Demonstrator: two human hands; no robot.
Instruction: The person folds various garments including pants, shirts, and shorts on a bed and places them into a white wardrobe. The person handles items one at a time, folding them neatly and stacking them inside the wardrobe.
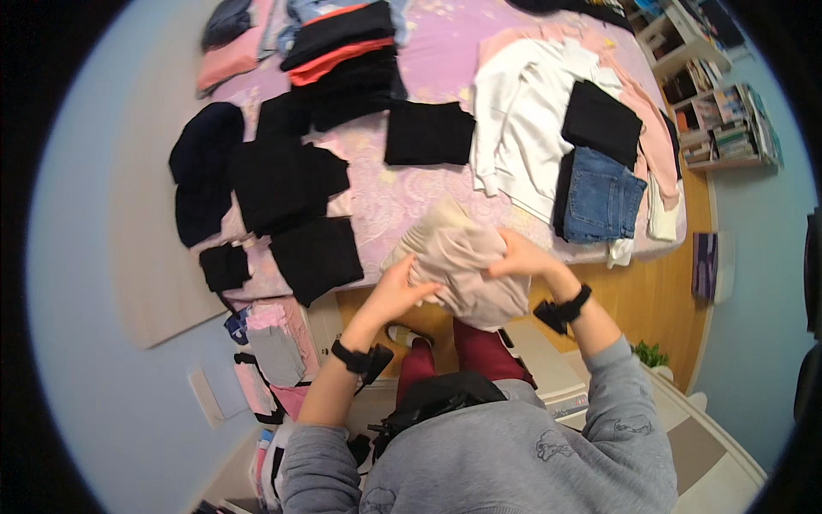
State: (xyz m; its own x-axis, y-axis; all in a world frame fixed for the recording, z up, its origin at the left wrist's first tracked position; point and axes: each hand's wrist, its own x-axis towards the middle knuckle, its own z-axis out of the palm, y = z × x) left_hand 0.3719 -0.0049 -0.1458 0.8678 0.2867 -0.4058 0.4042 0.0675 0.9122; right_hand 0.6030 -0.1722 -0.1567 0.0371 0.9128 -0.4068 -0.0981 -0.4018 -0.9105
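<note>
A bunched beige garment (472,283) is held between my two hands at the near edge of the bed (411,186). My left hand (401,289) grips its left side, thumb on top and some fingers hidden. On the right side, my right hand (523,257) pinches the cloth from above. A cream-coloured part of cloth (427,228) shows behind it; whether it is the same garment I cannot tell. Folded blue jeans (603,196) and a folded black garment (600,122) lie to the right, by a spread white sweatshirt (523,115).
Several folded black garments (318,257) lie on the bed's left side, with a stack of clothes (340,38) behind. An opened drawer (308,334) holding folded clothes stands at lower left. Bookshelves (725,125) are at far right, and a potted plant (650,354) is low on the right.
</note>
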